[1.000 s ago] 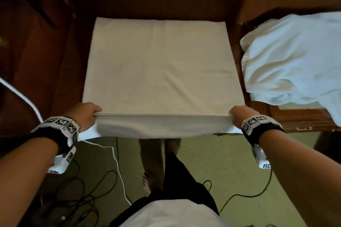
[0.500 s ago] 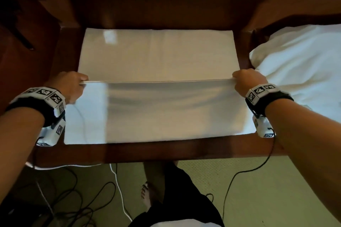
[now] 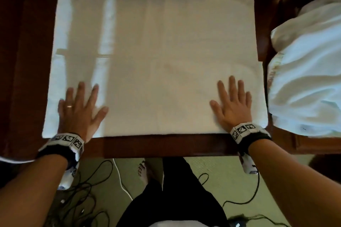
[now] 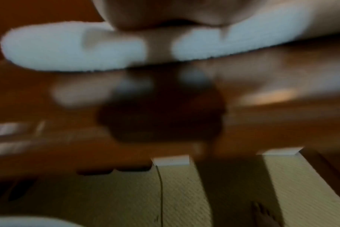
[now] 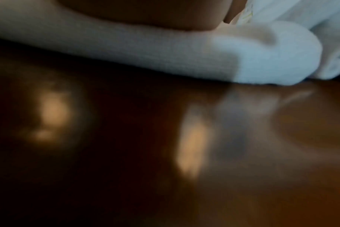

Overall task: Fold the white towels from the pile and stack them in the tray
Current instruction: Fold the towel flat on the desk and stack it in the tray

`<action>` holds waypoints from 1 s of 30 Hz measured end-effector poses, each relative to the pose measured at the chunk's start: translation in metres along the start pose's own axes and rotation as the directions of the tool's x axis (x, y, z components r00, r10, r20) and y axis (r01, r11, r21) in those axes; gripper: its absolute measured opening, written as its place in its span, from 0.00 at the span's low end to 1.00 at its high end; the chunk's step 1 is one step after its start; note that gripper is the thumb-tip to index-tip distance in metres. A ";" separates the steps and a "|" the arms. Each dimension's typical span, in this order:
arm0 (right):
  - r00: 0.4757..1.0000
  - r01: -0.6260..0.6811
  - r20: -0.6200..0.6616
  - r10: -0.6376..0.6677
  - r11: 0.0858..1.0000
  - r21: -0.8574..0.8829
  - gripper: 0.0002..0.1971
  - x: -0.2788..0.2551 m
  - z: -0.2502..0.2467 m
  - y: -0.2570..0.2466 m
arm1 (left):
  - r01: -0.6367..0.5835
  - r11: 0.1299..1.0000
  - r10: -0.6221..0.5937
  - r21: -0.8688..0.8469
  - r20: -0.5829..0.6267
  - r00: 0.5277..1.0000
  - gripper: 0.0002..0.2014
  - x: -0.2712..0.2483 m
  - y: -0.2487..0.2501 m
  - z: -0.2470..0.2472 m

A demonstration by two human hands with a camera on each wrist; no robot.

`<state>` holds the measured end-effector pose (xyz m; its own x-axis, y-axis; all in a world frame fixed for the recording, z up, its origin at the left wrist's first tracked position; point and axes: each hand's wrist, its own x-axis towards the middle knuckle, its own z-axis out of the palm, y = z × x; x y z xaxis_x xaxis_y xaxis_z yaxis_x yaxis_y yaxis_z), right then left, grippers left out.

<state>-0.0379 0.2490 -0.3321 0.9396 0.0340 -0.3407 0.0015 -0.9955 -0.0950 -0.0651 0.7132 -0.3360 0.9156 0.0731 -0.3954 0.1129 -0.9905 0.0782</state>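
Note:
A white towel (image 3: 153, 57), folded once, lies flat on the dark wooden table (image 3: 166, 145). My left hand (image 3: 81, 103) rests palm down on its near left part, fingers spread and straight. Flat on the near right part lies my right hand (image 3: 230, 101), fingers straight too. In the left wrist view the towel's folded edge (image 4: 72, 47) shows under my palm, blurred. The right wrist view has the towel's near right corner (image 5: 262, 61) under my hand. The pile of white towels (image 3: 306, 83) sits crumpled to the right. No tray is clearly visible.
A strip of bare table runs along the near edge in front of the towel. Black and white cables (image 3: 88, 190) lie on the green carpet below, beside my bare foot (image 3: 144, 169). A wooden edge (image 3: 276, 24) borders the pile.
Both hands carried the towel's near edge over to the far edge, let it go, and came back to press flat on the near part of the folded towel.

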 end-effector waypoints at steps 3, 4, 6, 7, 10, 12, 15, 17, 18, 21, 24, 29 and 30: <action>1.000 0.015 0.025 -0.014 0.999 -0.038 0.36 -0.030 0.017 0.007 | 0.007 1.000 -0.007 0.016 -0.001 1.000 0.38 -0.041 -0.007 0.024; 1.000 0.015 0.025 -0.014 0.999 -0.041 0.36 -0.036 0.019 0.008 | 0.009 1.000 -0.009 0.024 -0.002 1.000 0.39 -0.050 -0.008 0.027; 1.000 -0.014 0.016 0.014 1.000 -0.009 0.37 -0.040 0.017 0.002 | 0.024 1.000 -0.024 0.007 -0.012 1.000 0.41 -0.057 -0.005 0.026; 0.999 -0.034 -0.004 0.034 0.999 0.018 0.37 -0.039 0.017 -0.007 | 0.025 1.000 -0.026 -0.017 -0.021 0.999 0.42 -0.057 0.000 0.024; 0.994 0.043 -0.106 -0.036 0.997 0.063 0.38 -0.036 0.017 -0.061 | -0.076 0.996 0.073 -0.039 -0.060 0.995 0.42 -0.051 0.029 0.020; 0.969 0.215 -0.130 -0.208 0.976 0.043 0.37 -0.040 0.027 -0.110 | -0.183 0.983 0.183 0.008 -0.059 0.981 0.41 -0.047 0.052 0.026; 0.918 0.393 -0.022 -0.396 0.917 -0.070 0.36 -0.051 0.044 -0.150 | -0.198 0.979 0.200 0.048 -0.051 0.978 0.41 -0.045 0.063 0.039; 0.912 0.409 0.014 -0.409 0.906 -0.107 0.36 -0.046 0.044 -0.130 | -0.172 0.984 0.175 0.055 -0.065 0.982 0.42 -0.046 0.059 0.045; 0.919 0.392 0.012 -0.393 0.913 -0.116 0.36 -0.040 0.041 -0.112 | -0.165 0.985 0.169 0.055 -0.072 0.983 0.42 -0.047 0.057 0.046; 0.973 0.228 -0.003 -0.230 0.967 -0.118 0.35 -0.019 0.024 -0.040 | -0.156 0.987 0.159 0.041 -0.082 0.984 0.42 -0.048 0.060 0.044; 0.998 -0.063 0.001 0.063 0.998 -0.005 0.35 0.001 0.005 0.012 | -0.158 0.987 0.161 0.043 -0.097 0.982 0.41 -0.046 0.065 0.033; 0.998 -0.011 -0.067 0.010 1.000 -0.013 0.37 0.005 -0.002 -0.018 | -0.223 0.973 0.229 0.061 -0.132 0.964 0.40 -0.024 0.076 0.005; 0.995 0.087 -0.038 -0.089 0.996 -0.034 0.36 0.002 0.002 -0.032 | -0.271 0.958 0.279 0.092 -0.099 0.955 0.40 -0.019 0.076 0.003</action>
<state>-0.0372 0.2809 -0.3318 0.9480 0.1188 -0.2954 0.0955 -0.9911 -0.0923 -0.0753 0.6364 -0.3255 0.9441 -0.1954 -0.2654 -0.1753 -0.9797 0.0977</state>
